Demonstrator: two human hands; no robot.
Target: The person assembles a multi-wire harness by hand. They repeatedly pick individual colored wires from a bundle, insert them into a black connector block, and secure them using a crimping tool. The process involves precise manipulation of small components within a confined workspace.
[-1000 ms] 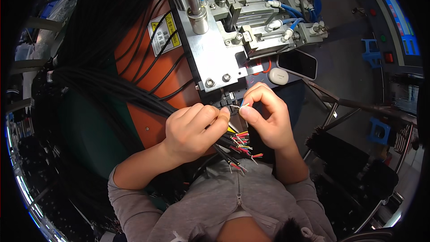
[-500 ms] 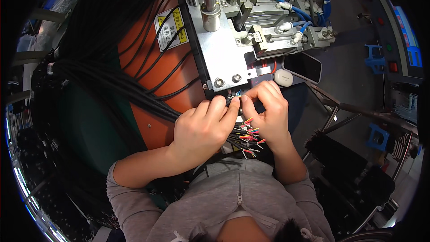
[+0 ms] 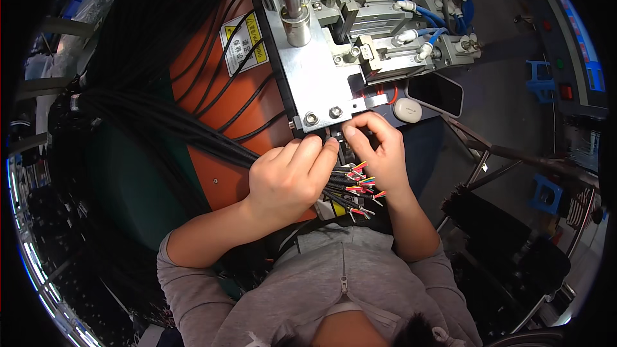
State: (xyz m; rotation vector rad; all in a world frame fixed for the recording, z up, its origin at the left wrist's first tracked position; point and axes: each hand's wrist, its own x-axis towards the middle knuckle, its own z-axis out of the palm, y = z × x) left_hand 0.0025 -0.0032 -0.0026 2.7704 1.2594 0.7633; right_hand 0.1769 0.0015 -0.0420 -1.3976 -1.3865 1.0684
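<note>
My left hand [image 3: 289, 170] is closed at the front edge of the metal fixture [image 3: 321, 77], thumb and forefinger pinching a black cable end that their tips mostly cover. Close by on the right, my right hand [image 3: 382, 154] has its thumb and forefinger drawn together under the same edge; whatever lies between them is hidden. Below both hands fans a bundle of black cables [image 3: 337, 186] with stripped red, yellow, blue and white wire ends [image 3: 363, 183]. The cables run from the upper left, passing beneath my left hand.
Pneumatic cylinders [image 3: 398, 58] with blue hoses [image 3: 434, 22] sit behind the fixture. A white rounded case [image 3: 407, 110] and a phone [image 3: 437, 95] lie to its right. Loose black cables cross the orange surface [image 3: 231, 183], which carries a warning label [image 3: 244, 42]. Blue stools [image 3: 546, 194] stand at far right.
Coloured wires that showed between my fingertips are now out of sight. My right hand has shifted slightly up and left, toward the fixture. The left hand has barely moved.
</note>
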